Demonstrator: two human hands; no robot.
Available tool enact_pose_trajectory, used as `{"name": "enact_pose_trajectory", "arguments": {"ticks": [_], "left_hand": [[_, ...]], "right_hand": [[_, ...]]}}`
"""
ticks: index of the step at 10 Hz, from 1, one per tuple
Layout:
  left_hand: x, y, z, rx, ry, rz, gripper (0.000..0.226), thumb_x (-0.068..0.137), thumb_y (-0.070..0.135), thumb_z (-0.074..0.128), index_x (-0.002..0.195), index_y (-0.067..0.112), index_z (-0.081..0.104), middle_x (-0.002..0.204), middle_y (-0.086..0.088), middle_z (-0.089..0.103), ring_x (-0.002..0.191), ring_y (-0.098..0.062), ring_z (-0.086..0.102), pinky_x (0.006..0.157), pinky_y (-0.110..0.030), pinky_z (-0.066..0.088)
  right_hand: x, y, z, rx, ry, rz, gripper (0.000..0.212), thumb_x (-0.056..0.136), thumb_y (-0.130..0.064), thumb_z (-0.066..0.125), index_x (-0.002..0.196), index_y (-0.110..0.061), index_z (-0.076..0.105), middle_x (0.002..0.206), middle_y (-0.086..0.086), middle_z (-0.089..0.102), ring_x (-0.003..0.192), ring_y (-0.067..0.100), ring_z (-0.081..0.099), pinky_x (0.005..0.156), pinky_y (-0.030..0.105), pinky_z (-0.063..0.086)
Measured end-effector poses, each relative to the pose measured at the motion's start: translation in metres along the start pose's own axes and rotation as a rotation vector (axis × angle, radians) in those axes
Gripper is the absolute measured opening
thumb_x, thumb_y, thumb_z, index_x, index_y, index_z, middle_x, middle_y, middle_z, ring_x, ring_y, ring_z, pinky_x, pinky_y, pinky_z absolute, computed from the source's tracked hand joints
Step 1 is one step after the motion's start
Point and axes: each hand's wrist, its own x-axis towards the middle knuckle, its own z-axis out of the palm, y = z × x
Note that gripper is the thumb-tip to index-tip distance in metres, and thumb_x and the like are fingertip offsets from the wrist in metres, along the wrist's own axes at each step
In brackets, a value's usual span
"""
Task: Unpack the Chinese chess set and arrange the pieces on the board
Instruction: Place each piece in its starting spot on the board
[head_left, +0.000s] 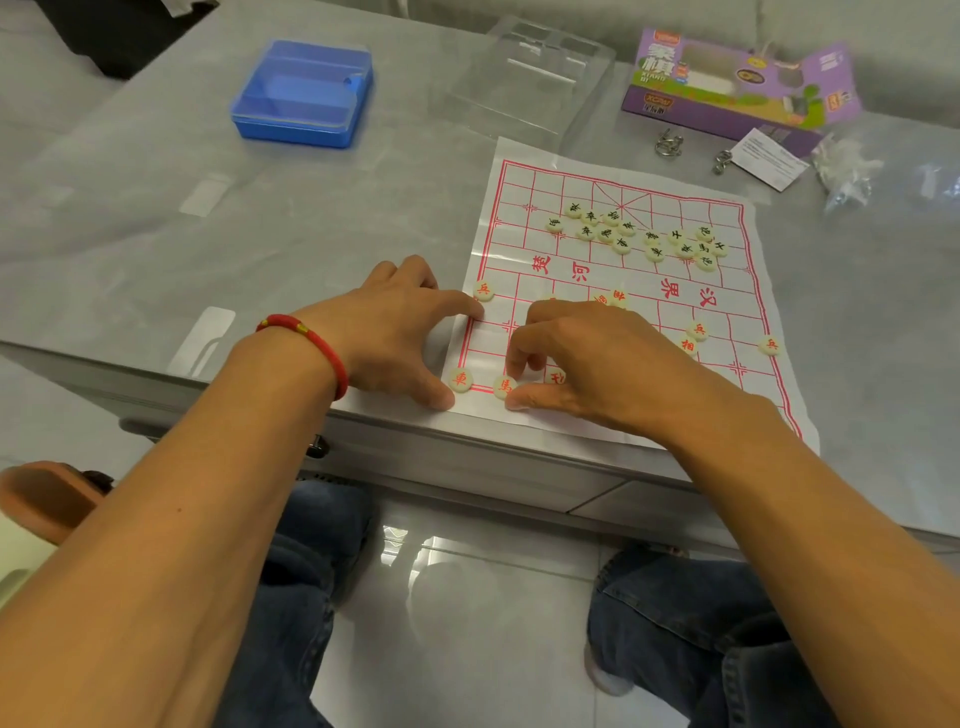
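A white paper board (737, 291) with a red grid lies at the table's near edge. Several black-lettered round pieces (623, 234) sit bunched on its far half. Red-lettered pieces lie on the near half: a chariot piece (461, 379) at the near left corner, a horse piece (504, 386) beside it, a soldier piece (484, 290) at the left edge, others at the right. My left hand (400, 332) presses the board's left edge with spread fingers, thumb by the chariot piece. My right hand (587, 358) hovers with curled fingers over the horse piece, thumb touching it, hiding pieces beneath.
A blue plastic box (304, 93) stands at the back left, a clear plastic lid (530, 78) behind the board. A purple game carton (737, 83), metal ring puzzles (670, 143), a paper slip and a plastic bag lie at the back right. The table edge runs just under my wrists.
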Motion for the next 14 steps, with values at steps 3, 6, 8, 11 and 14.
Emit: {"name": "enact_pose_trajectory", "arguments": {"ticks": [3, 6, 8, 11, 14], "left_hand": [[-0.001, -0.002, 0.001, -0.007, -0.005, 0.016, 0.092, 0.074, 0.048, 0.08, 0.149, 0.043, 0.028, 0.143, 0.001, 0.03, 0.134, -0.023, 0.027, 0.11, -0.043, 0.035], [-0.001, -0.001, 0.0, -0.007, -0.016, 0.005, 0.091, 0.074, 0.048, 0.08, 0.149, 0.042, 0.028, 0.144, 0.001, 0.03, 0.136, -0.025, 0.027, 0.111, -0.046, 0.034], [-0.001, 0.001, 0.0, -0.01, -0.013, -0.011, 0.091, 0.074, 0.047, 0.08, 0.149, 0.043, 0.029, 0.145, 0.001, 0.03, 0.136, -0.026, 0.028, 0.112, -0.047, 0.034], [-0.002, 0.001, 0.0, -0.014, -0.016, -0.013, 0.091, 0.075, 0.046, 0.08, 0.149, 0.043, 0.027, 0.145, 0.002, 0.029, 0.136, -0.025, 0.027, 0.112, -0.046, 0.034], [-0.002, 0.002, 0.0, -0.008, -0.018, -0.012, 0.091, 0.075, 0.046, 0.08, 0.149, 0.043, 0.027, 0.146, 0.001, 0.028, 0.137, -0.026, 0.026, 0.112, -0.046, 0.033]], "right_hand": [[-0.01, 0.02, -0.026, 0.04, 0.035, 0.072, 0.025, 0.085, -0.043, 0.072, 0.105, -0.029, 0.068, 0.1, -0.011, 0.059, 0.08, 0.003, 0.052, 0.069, 0.014, 0.038], [-0.036, 0.045, -0.029, 0.208, -0.044, 0.243, 0.015, 0.086, -0.032, 0.074, 0.098, -0.037, 0.067, 0.088, -0.021, 0.06, 0.076, 0.005, 0.056, 0.064, 0.012, 0.039], [-0.033, 0.046, -0.025, 0.145, -0.004, 0.251, 0.018, 0.087, -0.031, 0.073, 0.105, -0.033, 0.068, 0.091, -0.017, 0.061, 0.075, 0.004, 0.054, 0.067, 0.016, 0.042], [-0.027, 0.043, -0.02, 0.122, -0.047, 0.239, 0.027, 0.088, -0.029, 0.074, 0.114, -0.031, 0.068, 0.102, -0.01, 0.066, 0.079, 0.008, 0.056, 0.077, 0.019, 0.049], [-0.022, 0.05, -0.018, 0.089, 0.082, 0.272, 0.027, 0.088, -0.038, 0.071, 0.114, -0.029, 0.068, 0.1, -0.008, 0.066, 0.076, 0.007, 0.055, 0.077, 0.027, 0.052]]}}
